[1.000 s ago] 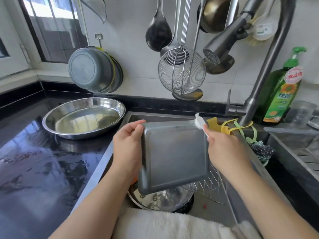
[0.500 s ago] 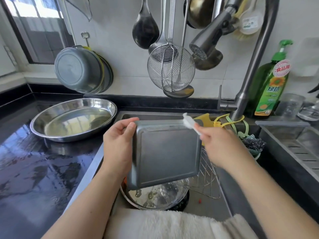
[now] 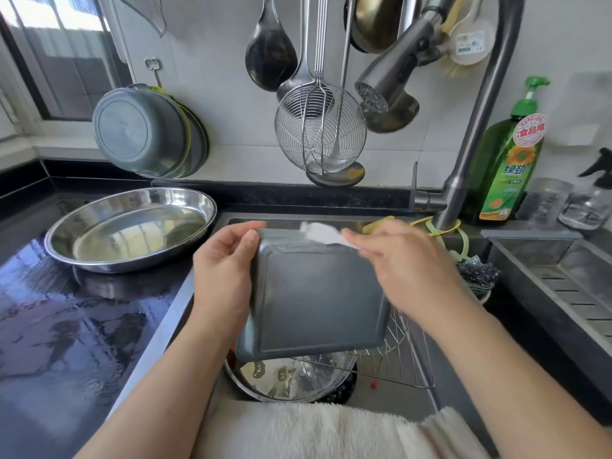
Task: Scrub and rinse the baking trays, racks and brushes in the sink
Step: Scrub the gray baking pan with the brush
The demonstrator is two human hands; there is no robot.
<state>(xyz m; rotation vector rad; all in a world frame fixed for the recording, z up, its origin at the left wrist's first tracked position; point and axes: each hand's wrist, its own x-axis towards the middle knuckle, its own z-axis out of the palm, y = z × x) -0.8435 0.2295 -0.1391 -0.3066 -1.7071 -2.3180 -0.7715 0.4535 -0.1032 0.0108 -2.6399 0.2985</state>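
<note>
Home kitchen: sink [image 3: 427,376], faucet [image 3: 470,134], ladles [image 3: 271,51] hanging on wall.

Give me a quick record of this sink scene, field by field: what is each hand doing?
left hand: grips the grey baking tray by its left edge, underside towards the camera
right hand: holds a white brush against the tray's top edge
below tray: wire rack, round steel pan in sink
counter: oval steel dish

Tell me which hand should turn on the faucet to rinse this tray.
Probably the right hand: it is nearer the faucet and holds only a small white brush, while the left hand grips the gray tray over the sink.
</note>
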